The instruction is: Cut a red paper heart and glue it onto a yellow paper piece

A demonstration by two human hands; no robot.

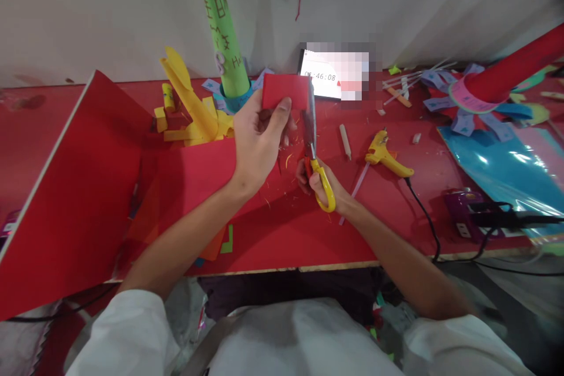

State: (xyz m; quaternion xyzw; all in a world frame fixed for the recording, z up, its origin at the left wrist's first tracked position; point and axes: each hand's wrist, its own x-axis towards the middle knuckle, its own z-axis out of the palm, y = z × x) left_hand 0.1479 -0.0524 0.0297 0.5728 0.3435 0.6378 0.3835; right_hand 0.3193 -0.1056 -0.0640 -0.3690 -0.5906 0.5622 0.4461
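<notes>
My left hand (263,135) pinches a small rectangle of red paper (282,89), its thumb lying across the front. In my right hand (323,182) is a pair of scissors (326,188) with yellow and red handles and the blades pointing up. The blades stand along the right edge of the red paper; whether they are fully closed on it I cannot tell. Both hands are raised over the red table (299,235). Behind the left hand lies a large sheet of red paper (194,170).
A yellow glue gun (388,155) with a cord lies at right, near a whitish stick (345,141). Behind stand a green paper tube (224,35), a yellow paper piece (198,111) and a lit tablet (326,73). A red board (79,188) rises at left; a blue sheet (497,164) lies right.
</notes>
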